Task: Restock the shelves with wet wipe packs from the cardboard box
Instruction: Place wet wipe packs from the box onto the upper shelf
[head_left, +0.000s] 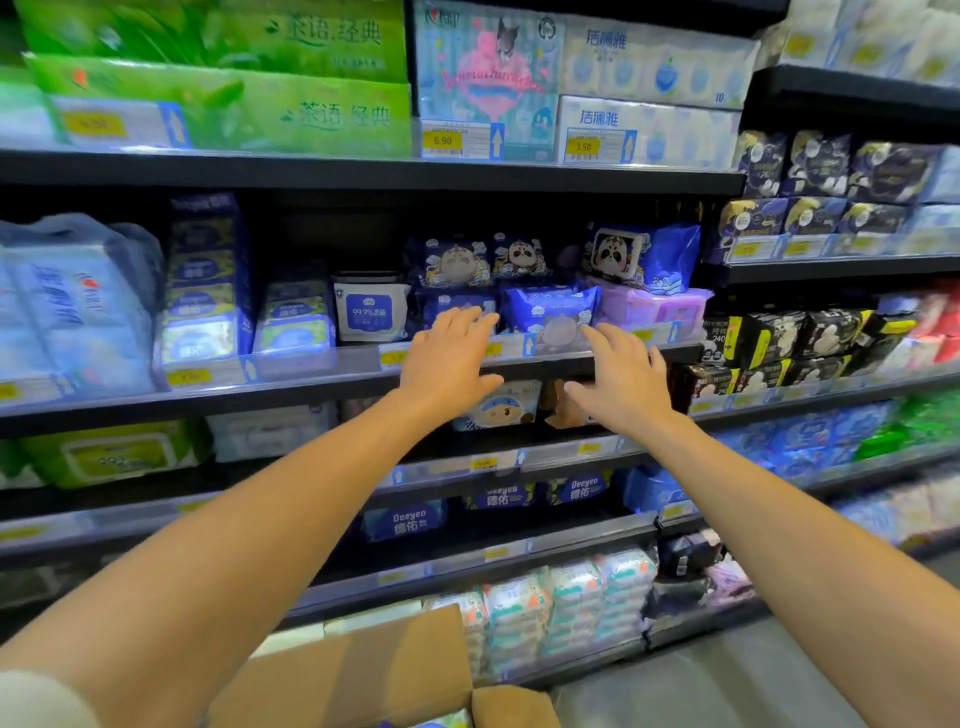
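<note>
From the head camera, both your arms reach forward and up toward the middle shelf (332, 387) of a store aisle. Your left hand (448, 358) is spread flat with the fingers loose, palm toward the shelf, its fingertips at the front of a dark blue wet wipe pack (457, 304); it grips nothing. Your right hand (621, 382) is likewise wide and empty, fingers splayed, its fingertips just at the lower right corner of the blue cartoon pack (550, 314) that sits between your two hands at the shelf's front edge. Whether either hand actually touches a pack, you cannot tell from here. To the left of these stands a white pack marked 99.9% (370, 306), and to the right a purple lidded pack (657, 306). Behind and above them more packs are stacked, including a panda-print pack (641, 254) leaning at the right. Yellow price tags (442, 140) line the shelf edges. The shelf above carries green tissue bundles (223, 104), and the shelves below hold further blue packs labelled Deeyeo (410, 519). The cardboard box (353, 675) sits low at the bottom of the view, under your left forearm, with its flaps open; a sliver of a pack shows at its rim, but the contents are mostly out of sight.
</note>
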